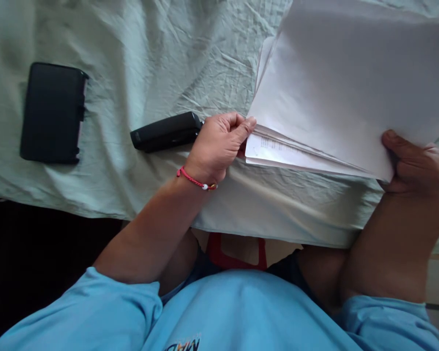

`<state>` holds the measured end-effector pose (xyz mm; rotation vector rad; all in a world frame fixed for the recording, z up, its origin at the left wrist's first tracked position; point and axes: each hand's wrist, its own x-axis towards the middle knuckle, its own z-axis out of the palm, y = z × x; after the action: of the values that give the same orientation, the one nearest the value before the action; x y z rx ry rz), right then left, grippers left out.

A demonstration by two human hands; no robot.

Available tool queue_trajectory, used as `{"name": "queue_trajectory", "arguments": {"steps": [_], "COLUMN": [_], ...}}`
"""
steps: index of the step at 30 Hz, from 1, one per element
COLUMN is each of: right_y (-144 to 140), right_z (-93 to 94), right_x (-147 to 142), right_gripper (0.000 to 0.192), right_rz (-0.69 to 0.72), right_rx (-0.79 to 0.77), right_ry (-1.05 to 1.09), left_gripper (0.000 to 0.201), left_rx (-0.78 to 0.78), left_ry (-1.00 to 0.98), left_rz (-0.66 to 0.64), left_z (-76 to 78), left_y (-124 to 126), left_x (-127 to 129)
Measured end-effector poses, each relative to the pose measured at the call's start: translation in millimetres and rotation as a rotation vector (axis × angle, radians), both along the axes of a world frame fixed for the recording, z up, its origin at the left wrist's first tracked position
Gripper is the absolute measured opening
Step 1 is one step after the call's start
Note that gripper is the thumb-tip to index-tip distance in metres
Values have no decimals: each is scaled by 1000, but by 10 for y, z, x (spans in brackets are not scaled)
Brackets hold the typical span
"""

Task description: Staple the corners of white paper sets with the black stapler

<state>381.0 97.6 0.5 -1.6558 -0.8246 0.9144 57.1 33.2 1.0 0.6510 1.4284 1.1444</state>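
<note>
Both hands pinch light, floppy paper stack point(336, 87): left hand point(219, 146) at near-left corner, right hand point(417, 165) at near-right edge; stapler point(166, 131) beside.

I see a pale green cloth point(139, 58) spread over the work surface, heavily creased, its near edge hanging over the front. On its left side lies a flat black rectangular case point(51, 113), well apart from everything else. Nearer the middle a black stapler point(166, 131) rests on the cloth, lying at a slight angle. Below the cloth's edge I make out a red shape point(234, 253), and to the left there is only darkness.
</note>
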Motion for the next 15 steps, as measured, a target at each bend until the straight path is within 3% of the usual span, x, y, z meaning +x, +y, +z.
{"name": "queue_trajectory", "arguments": {"steps": [8,15], "right_y": [21,32], "right_z": [14,-49], "right_x": [-49,85], "right_gripper": [51,66], "right_rz": [-8,50], "right_rx": [-54,-61], "right_ry": [-44,-57], "left_gripper": [46,33], "left_rx": [36,131], "left_ry": [-193,-230], "left_rz": [-28,-13], "left_z": [-71,-150], "left_y": [-3,-13], "left_x": [-10,-47]}}
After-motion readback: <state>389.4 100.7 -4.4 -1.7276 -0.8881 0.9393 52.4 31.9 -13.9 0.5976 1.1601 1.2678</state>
